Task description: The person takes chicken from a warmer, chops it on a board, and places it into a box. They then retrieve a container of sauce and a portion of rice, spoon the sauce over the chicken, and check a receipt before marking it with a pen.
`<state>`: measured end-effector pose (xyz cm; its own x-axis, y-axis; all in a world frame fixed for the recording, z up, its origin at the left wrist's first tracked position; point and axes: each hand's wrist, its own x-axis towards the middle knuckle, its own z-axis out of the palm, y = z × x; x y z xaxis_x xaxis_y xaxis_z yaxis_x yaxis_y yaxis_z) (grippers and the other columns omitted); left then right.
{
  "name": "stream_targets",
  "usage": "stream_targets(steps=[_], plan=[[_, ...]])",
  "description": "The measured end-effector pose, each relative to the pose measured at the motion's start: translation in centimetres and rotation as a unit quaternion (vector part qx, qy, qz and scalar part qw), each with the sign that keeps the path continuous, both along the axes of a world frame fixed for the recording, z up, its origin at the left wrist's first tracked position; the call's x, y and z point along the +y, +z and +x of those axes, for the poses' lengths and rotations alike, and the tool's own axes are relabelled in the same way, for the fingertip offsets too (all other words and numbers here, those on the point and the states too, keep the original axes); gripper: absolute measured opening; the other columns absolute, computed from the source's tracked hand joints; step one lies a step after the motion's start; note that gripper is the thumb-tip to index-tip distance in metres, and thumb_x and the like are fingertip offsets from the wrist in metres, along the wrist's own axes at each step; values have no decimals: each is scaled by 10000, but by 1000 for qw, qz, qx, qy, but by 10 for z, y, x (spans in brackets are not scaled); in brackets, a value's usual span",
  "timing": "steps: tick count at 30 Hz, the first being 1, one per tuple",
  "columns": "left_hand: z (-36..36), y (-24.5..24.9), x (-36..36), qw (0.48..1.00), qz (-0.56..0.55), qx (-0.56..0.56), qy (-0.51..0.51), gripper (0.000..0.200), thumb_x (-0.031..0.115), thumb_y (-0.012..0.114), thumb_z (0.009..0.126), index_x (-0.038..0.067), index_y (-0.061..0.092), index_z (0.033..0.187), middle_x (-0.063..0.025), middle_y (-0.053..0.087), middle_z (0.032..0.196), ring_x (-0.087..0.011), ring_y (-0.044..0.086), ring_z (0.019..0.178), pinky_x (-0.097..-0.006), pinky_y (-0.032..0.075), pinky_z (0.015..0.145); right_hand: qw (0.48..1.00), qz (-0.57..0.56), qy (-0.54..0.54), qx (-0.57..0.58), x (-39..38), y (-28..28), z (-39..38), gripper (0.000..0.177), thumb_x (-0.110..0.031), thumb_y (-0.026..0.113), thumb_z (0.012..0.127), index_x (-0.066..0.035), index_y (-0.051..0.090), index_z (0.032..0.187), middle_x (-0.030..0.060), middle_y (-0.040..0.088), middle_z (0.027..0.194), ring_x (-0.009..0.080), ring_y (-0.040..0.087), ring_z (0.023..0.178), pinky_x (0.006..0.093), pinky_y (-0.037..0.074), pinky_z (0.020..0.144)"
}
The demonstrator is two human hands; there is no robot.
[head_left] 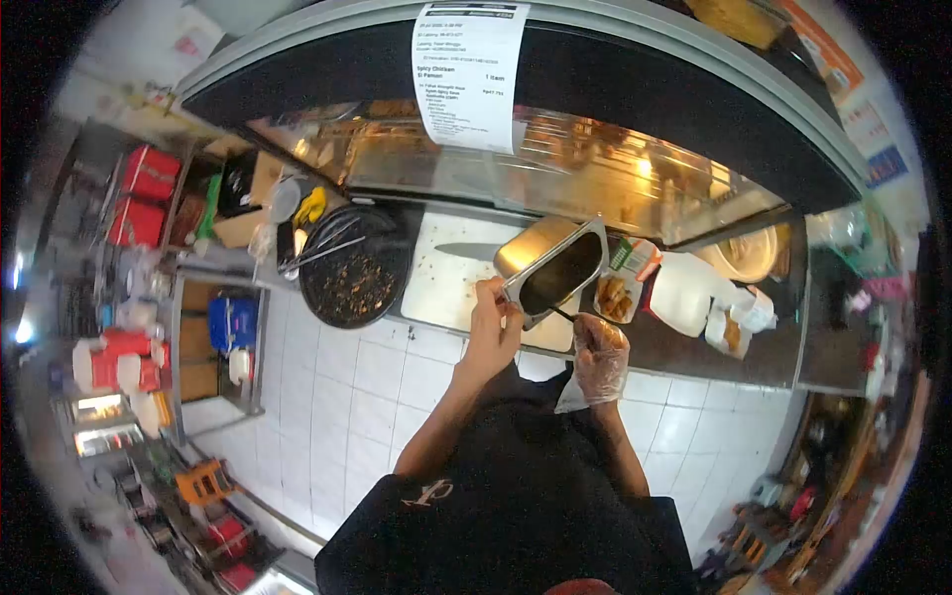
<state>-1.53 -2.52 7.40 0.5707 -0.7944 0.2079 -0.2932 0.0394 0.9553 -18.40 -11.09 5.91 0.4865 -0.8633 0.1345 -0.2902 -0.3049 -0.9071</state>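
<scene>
My left hand [492, 332] is closed on the near left rim of a metal container [538, 250], which is tilted with its dark inside showing. In a clear plastic glove, my right hand [601, 357] is closed round a thin dark handle [563, 313] that reaches into the container. Behind and left of the container, a knife [466, 251] lies on the white cutting board [436, 288]. Just right of the container stands a paper box of fried food [616, 297]. What the container holds is too dark to make out.
A round black tray [352, 288] with crumbs and tongs [325, 253] is at the left. White boxes [681, 294] and a yellow bowl [750, 255] stand at the right. A printed receipt [469, 79] hangs from the glass display case above the counter.
</scene>
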Motion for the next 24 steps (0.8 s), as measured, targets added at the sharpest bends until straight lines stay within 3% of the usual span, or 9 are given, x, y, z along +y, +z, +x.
stream_targets(steps=[2,5,6,7,9,15,17,22,24], plan=[[-11,-6,-3,999,21,25,41,260,-73,437,887,-23,335,1121,-188,552,987,-207,578,928,-315,485,753,993,116,-2,-23,-7,-10,-5,193,-167,620,876,12,669,928,73,645,763,149,590,690,311,469,688],[-35,-15,-5,995,17,11,94,255,-77,423,891,-14,343,1124,-153,541,979,-171,545,897,-300,480,745,976,210,38,-46,-31,-18,-16,170,-139,644,860,14,676,927,16,630,764,101,540,688,268,436,656],[-47,-17,-5,993,27,18,111,251,-79,419,893,-11,348,1124,-132,528,977,-156,524,872,-289,472,741,928,358,36,-100,-36,-33,-23,132,-124,657,857,-2,681,903,-30,576,717,70,478,638,229,364,570],[-58,-19,-7,991,38,26,125,248,-81,415,895,-8,353,1124,-112,516,975,-141,503,847,-278,463,738,925,364,43,-102,-46,-44,-34,132,-124,657,857,-2,681,903,-30,576,717,70,478,638,229,364,570],[-79,-22,-11,986,46,23,158,235,-64,435,892,-18,367,1112,-120,519,951,-149,519,835,-286,467,711,821,551,83,-125,-63,-46,-45,117,-135,665,864,-21,685,884,-63,512,675,41,424,605,207,286,528],[-131,-42,-28,978,4,30,207,202,-59,428,913,7,391,1101,-79,502,950,-116,493,825,-248,424,701,833,539,35,-117,-73,-78,-78,122,-120,700,853,-21,676,921,-61,514,649,39,426,543,214,299,482],[-142,-55,-35,958,-50,129,252,210,-70,427,907,14,393,1097,-60,486,950,-103,471,831,-239,408,724,822,552,33,-135,-81,-81,-88,96,-126,712,848,-67,661,903,-48,577,673,40,471,499,191,330,427],[-153,-76,-44,953,-10,150,262,187,-57,421,911,25,390,1076,-43,463,935,-77,447,836,-202,388,709,808,570,51,-141,-105,-85,-115,81,-103,698,849,-64,659,908,-40,579,670,45,474,490,182,328,405],[-154,-88,-50,946,-60,202,248,230,-15,422,932,60,391,1147,-71,501,1046,-132,533,917,-303,519,788,802,577,53,-142,-114,-92,-125,87,-98,698,847,-61,653,912,-41,570,670,48,468,488,184,332,405]])
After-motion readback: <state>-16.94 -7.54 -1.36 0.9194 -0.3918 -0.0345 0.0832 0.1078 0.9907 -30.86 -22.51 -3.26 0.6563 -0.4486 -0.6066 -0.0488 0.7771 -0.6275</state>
